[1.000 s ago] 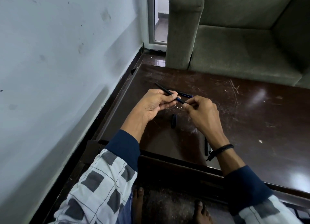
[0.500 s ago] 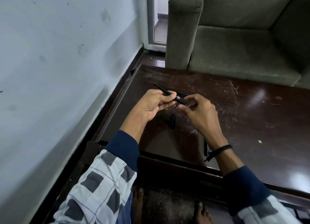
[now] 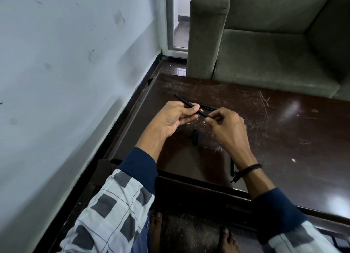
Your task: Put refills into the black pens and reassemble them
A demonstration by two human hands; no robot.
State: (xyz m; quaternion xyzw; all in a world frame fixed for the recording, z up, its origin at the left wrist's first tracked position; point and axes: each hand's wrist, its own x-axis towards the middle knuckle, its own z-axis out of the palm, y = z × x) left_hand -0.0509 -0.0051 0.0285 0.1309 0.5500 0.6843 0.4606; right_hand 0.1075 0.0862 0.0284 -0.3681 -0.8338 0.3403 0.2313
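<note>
Plainly unbranded black pen (image 3: 184,100) (markings unreadable)

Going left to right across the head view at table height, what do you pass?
Wall → left hand → pen cap → right hand → bare tabletop.

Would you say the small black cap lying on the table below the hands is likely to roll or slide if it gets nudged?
Probably yes. The black cap looks short and rounded, so it may roll sideways. The table looks glossy, so it could also slide. It seems small and light, likely easy to flick away by accident.
</note>
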